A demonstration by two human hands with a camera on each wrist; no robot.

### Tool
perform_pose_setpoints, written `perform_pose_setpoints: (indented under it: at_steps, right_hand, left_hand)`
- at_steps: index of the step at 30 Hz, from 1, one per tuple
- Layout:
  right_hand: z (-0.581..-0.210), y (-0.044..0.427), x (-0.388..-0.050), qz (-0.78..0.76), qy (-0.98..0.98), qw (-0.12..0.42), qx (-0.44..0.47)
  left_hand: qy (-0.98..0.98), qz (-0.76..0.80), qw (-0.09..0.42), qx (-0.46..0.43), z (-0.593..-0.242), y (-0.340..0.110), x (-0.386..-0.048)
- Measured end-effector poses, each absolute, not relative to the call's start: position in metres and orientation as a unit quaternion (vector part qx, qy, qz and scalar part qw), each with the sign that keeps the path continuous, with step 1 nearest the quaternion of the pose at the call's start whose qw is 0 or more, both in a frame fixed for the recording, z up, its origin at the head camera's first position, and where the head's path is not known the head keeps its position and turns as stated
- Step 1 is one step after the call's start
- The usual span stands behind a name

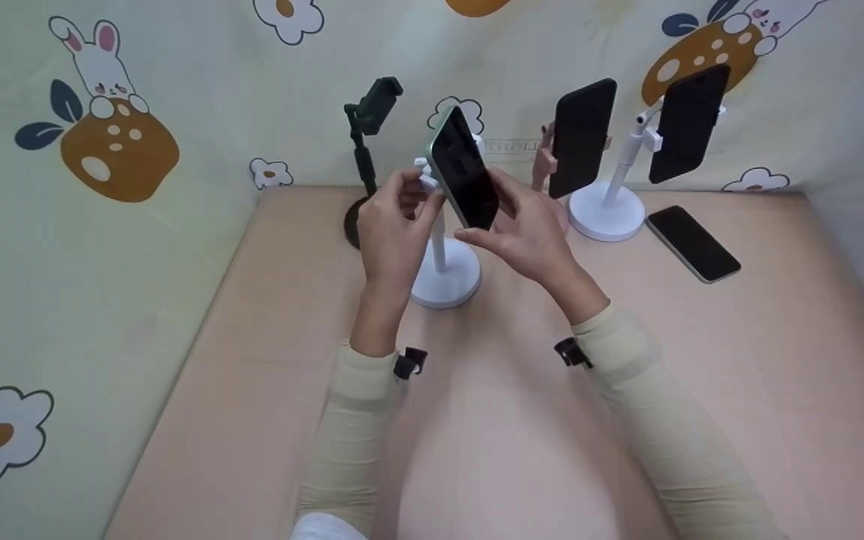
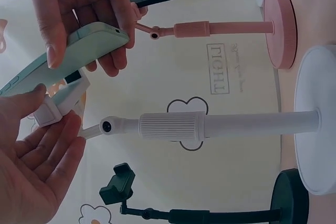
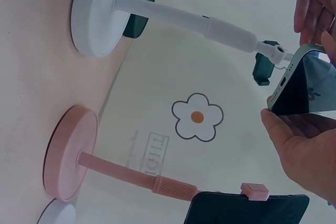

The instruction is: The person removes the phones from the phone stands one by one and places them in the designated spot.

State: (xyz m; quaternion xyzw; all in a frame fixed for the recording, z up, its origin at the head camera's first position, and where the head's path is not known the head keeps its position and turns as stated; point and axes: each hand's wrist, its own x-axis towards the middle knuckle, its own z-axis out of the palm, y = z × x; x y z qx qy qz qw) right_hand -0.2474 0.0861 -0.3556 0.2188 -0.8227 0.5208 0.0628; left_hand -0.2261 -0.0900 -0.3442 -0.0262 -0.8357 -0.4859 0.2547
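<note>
A mint-green phone [image 1: 466,169] stands tilted at the head of a white phone stand [image 1: 443,281], its dark screen facing right. My right hand [image 1: 533,232] grips the phone by its lower and right edges. On the other side, my left hand [image 1: 396,232] pinches the stand's white clamp [image 2: 50,109] between thumb and fingers. The left wrist view has the phone's back against the clamp. How far the clamp jaws are spread is partly hidden by the phone and fingers.
Behind to the left is an unloaded dark green stand [image 1: 364,161]. To the right, a pink stand [image 3: 68,156] and another white stand [image 1: 606,214] each hold a dark phone. A loose phone [image 1: 694,244] lies on the table [image 1: 492,420], with a patterned backdrop [image 1: 214,90] behind.
</note>
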Motion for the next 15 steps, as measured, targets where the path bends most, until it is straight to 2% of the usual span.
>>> perform_pose_setpoints:
  at_steps: [15]
  right_hand:
    - [-0.3601, 0.0938, -0.2452, 0.518, -0.827, 0.072, 0.209]
  left_hand:
    - [-0.825, -0.508, 0.244, -0.039, -0.3471, -0.0987, -0.2209]
